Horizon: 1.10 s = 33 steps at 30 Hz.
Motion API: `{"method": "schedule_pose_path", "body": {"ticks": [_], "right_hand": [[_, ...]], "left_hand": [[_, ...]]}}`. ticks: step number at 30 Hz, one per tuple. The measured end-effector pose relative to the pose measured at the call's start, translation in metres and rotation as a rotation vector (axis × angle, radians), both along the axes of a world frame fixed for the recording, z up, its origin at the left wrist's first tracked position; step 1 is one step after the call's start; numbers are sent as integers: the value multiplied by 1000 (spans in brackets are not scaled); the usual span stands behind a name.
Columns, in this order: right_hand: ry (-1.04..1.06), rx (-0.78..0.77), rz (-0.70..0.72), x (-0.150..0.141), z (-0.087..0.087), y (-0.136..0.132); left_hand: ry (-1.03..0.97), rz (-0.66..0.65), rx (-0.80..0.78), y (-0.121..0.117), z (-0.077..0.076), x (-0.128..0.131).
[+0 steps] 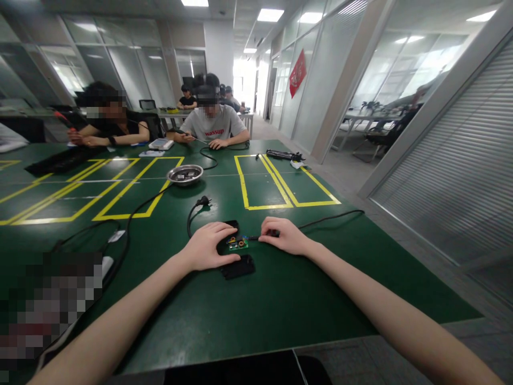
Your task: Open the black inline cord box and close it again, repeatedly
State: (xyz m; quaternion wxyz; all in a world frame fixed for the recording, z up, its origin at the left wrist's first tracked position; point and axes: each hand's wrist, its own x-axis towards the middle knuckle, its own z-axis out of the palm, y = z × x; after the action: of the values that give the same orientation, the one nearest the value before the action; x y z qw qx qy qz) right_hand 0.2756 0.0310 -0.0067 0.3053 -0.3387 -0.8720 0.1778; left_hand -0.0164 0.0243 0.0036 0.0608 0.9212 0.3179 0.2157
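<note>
A small green circuit board (239, 245) with copper-coloured coils lies on the green table in front of me. On its near side is a black plastic casing half (242, 268), and another black casing piece (231, 224) lies on its far side, partly hidden by my fingers. My left hand (209, 246) arches around the board's left side with thumb and fingers spread apart. Its thumb rests at the near casing half. Beside the board's right end, my right hand (285, 236) pinches a black cable (253, 238). The cable runs on rightward past the hand (332, 218).
A black power plug (203, 201) on a cord lies beyond my left hand. Farther off stands a metal bowl (185, 175) holding small parts. Yellow tape (269, 207) marks the table (256, 321). Co-workers sit across it; a folded black tripod-like item (282, 155) lies at the back right.
</note>
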Motion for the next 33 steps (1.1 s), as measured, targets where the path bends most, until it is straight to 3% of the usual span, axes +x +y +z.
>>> {"method": "schedule_pose_path", "body": {"ticks": [6, 13, 21, 33], "right_hand": [[-86, 49, -18, -21, -2, -14], [-112, 40, -36, -20, -4, -12], [-150, 68, -98, -15, -4, -4], [-195, 15, -89, -14, -5, 1]], "left_hand": [[-17, -21, 9, 2, -3, -3], [10, -30, -22, 3, 10, -12], [-22, -109, -95, 5, 7, -16], [-154, 77, -283, 8, -3, -17]]}}
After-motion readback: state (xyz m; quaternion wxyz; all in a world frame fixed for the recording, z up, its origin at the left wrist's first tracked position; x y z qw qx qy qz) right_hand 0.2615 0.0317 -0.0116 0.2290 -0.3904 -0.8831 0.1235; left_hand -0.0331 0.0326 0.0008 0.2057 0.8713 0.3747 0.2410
